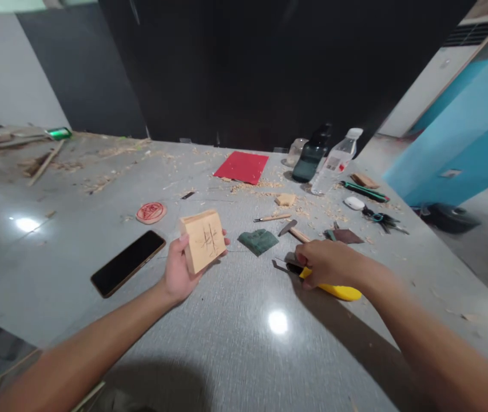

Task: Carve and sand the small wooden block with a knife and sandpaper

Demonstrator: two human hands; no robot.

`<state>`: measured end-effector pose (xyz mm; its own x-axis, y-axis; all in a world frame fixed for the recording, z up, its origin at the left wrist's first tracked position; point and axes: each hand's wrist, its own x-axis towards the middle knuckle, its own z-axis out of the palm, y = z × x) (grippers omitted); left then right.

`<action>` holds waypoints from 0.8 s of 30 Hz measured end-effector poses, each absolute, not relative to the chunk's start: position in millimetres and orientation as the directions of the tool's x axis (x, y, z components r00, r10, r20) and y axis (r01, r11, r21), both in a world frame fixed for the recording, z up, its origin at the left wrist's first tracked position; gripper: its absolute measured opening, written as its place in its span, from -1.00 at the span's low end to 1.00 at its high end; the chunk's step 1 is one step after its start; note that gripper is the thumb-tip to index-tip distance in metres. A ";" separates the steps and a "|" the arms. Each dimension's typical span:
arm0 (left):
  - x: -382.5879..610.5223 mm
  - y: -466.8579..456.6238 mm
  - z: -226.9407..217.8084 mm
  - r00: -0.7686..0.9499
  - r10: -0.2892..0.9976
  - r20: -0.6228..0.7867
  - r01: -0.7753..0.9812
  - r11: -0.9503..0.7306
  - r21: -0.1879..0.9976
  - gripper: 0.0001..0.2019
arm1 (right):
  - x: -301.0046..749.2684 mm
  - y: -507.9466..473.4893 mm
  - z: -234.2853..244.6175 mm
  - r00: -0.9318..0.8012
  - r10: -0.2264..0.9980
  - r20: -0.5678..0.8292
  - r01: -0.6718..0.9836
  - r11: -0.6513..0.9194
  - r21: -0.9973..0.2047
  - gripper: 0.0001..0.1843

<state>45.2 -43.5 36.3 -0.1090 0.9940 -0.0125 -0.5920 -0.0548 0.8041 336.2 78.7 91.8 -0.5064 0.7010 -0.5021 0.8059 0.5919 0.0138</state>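
Observation:
My left hand (178, 273) is closed around a pale wooden block (206, 243), with its thumb at the left edge and fingertips showing behind the right edge. Dark lines like a written character mark the face turned toward me. On the right, my right hand (323, 264) grips a yellow utility knife (341, 292) low over the table, its blade end pointing left. Between the hands lies a folded green cloth (259, 241). Just beyond my right hand are a small hammer-like tool with a wooden handle (298, 233) and a thin carving tool (273, 217).
A phone (127, 263) and a round red-marked wooden disc (150, 213) lie left. Red paper (242, 167) and wood shavings are at the back, near a dark bottle (310, 157) and a clear water bottle (336, 163). Keys (381, 218) and a white case (354, 203) sit right.

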 end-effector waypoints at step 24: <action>73.6 -43.4 17.0 -0.018 0.984 0.177 -0.187 -0.177 0.966 -0.42 | 311.9 31.8 95.0 -0.599 0.786 -0.151 -0.051 -0.226 -0.973 -0.45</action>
